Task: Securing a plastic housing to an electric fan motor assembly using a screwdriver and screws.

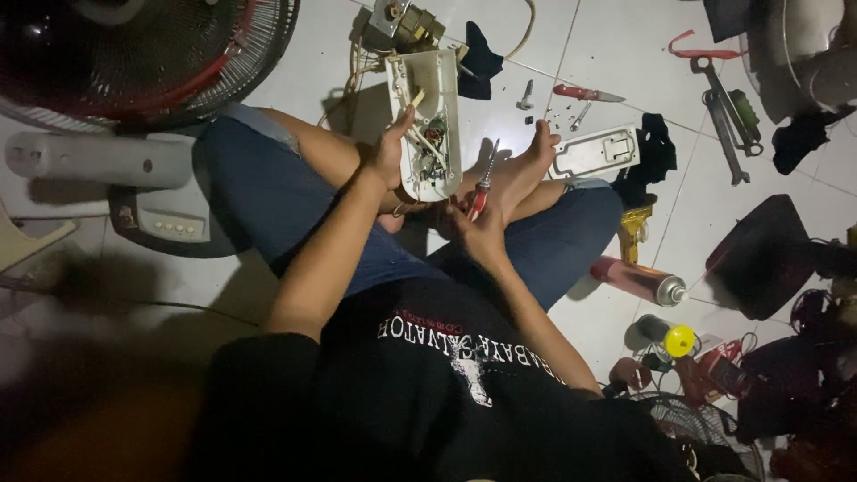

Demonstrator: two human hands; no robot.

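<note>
A: What lies around, from nine o'clock across?

B: A fan [134, 54] with a dark grille, its pale stand [98, 159] below. At centre the left hand [390, 152] has its grip closed round the edge of an open white housing [430, 112], wires showing inside.

A: And the other hand?

B: The right hand [478, 234] pinches a red-handled screwdriver [482, 187] just beside the housing. At three o'clock, a white cover plate [596, 152], wrenches [728, 120], a pink spray can [638, 280] and a yellow-capped bottle [669, 337] on the floor [268, 277].

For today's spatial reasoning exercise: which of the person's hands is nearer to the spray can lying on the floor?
Right. The right hand, holding a screwdriver, sits closer to the spray can; the left hand grips the open white housing, farther away.
</note>
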